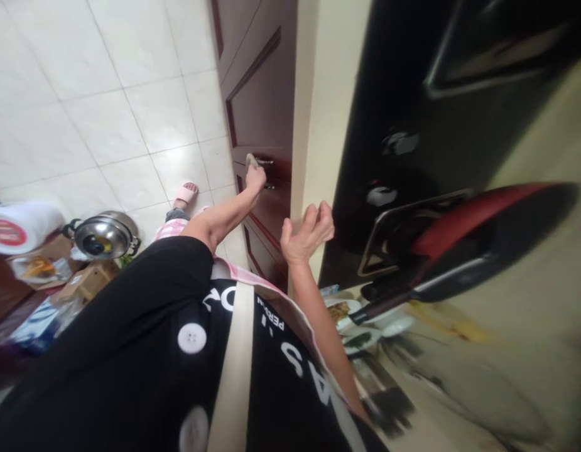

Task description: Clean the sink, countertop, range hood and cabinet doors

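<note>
My left hand (256, 176) reaches across to the dark red-brown cabinet door (264, 107). Its fingers are closed on a small pale grey cloth (251, 161), right beside the metal door handle (263, 162). Whether the hand also grips the handle is hard to see. My right hand (308, 232) hovers or rests by the cream countertop edge (313, 125), its fingers loosely bent and apart with nothing in them. To its right is the black gas stove (365, 157), with two knobs and a red-sided frying pan (478, 232) on a burner.
Below the pan handle stand plates of food (360, 339) and dark utensils (384, 395). At the left are a steel pot (104, 235), a white roll (24, 226) and cardboard boxes (85, 279). Pink slippers (186, 191) show on the white tiled floor (97, 94).
</note>
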Motion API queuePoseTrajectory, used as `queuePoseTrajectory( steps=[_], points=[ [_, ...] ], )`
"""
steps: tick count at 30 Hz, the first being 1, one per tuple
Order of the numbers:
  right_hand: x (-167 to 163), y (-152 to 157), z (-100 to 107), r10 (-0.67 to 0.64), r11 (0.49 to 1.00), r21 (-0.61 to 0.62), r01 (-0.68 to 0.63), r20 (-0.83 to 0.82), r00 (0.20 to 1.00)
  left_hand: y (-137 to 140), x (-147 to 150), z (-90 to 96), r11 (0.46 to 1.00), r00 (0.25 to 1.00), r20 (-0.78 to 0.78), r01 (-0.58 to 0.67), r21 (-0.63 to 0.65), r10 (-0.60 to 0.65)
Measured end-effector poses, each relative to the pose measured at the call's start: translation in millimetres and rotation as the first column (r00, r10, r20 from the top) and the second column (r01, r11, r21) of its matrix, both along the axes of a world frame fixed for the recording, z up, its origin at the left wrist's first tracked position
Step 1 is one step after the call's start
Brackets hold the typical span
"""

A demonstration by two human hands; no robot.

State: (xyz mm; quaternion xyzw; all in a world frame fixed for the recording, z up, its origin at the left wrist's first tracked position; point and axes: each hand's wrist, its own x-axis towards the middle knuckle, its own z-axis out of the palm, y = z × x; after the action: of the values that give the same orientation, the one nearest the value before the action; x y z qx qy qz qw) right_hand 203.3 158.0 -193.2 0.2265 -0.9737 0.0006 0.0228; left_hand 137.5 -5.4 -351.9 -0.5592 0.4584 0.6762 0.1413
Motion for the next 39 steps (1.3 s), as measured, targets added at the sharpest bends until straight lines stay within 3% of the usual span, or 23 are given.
queuePoseTrajectory(
  steps=[5, 10, 15, 21, 27, 32, 36, 39],
  points=[
    [0, -4, 2, -0.039, 0.999, 0.014, 0.038, 0.046, 0.998, 25, 8, 39.5, 0.999, 0.999, 0.014, 0.036, 0.006, -0.036],
    [-1, -3, 2, -0.059, 0.998, -0.006, 0.059, 0.09, 0.994, 46, 28, 79.6, 0.998, 0.979, -0.203, 0.003, -0.058, -0.015],
    [-2, -1, -2, -0.039, 0.998, -0.045, 0.04, 0.023, 0.999, 72, 69, 97.8, 0.994, 0.903, -0.42, 0.061, -0.088, -0.093],
    [-4, 3, -2, -0.032, 0.998, -0.05, 0.034, 0.03, 0.999, 62, 114, 81.4, 0.984, 0.785, -0.593, 0.151, -0.097, -0.179],
    [-6, 2, -1, -0.026, 0.999, -0.04, 0.026, 0.008, 1.0, 52, 84, 60.8, 0.985, 0.791, -0.592, 0.078, -0.155, -0.156],
    [-9, 1, -1, -0.005, 0.998, -0.063, 0.005, -0.01, 1.0, 86, 79, 54.4, 0.99, 0.723, -0.682, 0.02, -0.143, -0.113],
    [-13, 5, -2, 0.04, 0.995, -0.088, -0.043, -0.029, 0.999, 131, 113, 48.1, 0.993, 0.699, -0.706, 0.05, -0.108, -0.112],
    [-18, 9, -5, 0.07, 0.994, -0.084, -0.072, -0.028, 0.997, 161, 148, 48.3, 0.983, 0.666, -0.723, 0.149, -0.108, -0.18]
  ],
)
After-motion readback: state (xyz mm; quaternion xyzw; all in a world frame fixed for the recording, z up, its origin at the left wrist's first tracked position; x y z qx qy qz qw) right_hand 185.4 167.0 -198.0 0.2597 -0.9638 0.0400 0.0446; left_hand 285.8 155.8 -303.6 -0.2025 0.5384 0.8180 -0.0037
